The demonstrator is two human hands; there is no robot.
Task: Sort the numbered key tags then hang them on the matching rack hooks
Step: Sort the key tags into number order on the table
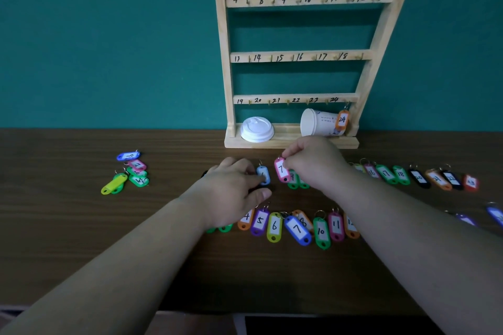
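There, at the dark wooden table [81,226], the person's right hand [313,163] pinched the pink tag [281,170] marked 7 by its top end, between thumb and forefinger, holding it tilted just above a green tag [293,182]. The left hand [231,190] lay beside it, palm down with loosely bent fingers. Its forefinger tip touched a pale blue tag [263,174] that lay flat on the wood, and the thumb stuck out apart and gripped nothing.

Nearer the person ran a row of tags [296,227] side by side, reading 4, 5, 6, 7, 8, 10, 11 and 12. The left wrist covered the start of it. A farther row [419,178] stretched off to the right behind the right forearm, showing 16, 17, 18 and on up to 23. Well apart on the left sat a small heap of tags [130,171], blue, pink, green and yellow.

The wooden rack [226,62] stood against the teal wall at the back of the table, its rails numbered by hand. An orange tag [342,119] marked 24 hung from the last hook of the lowest rail. On the rack's base a paper cup [317,122] lay on its side, its white lid [257,129] set to the left.
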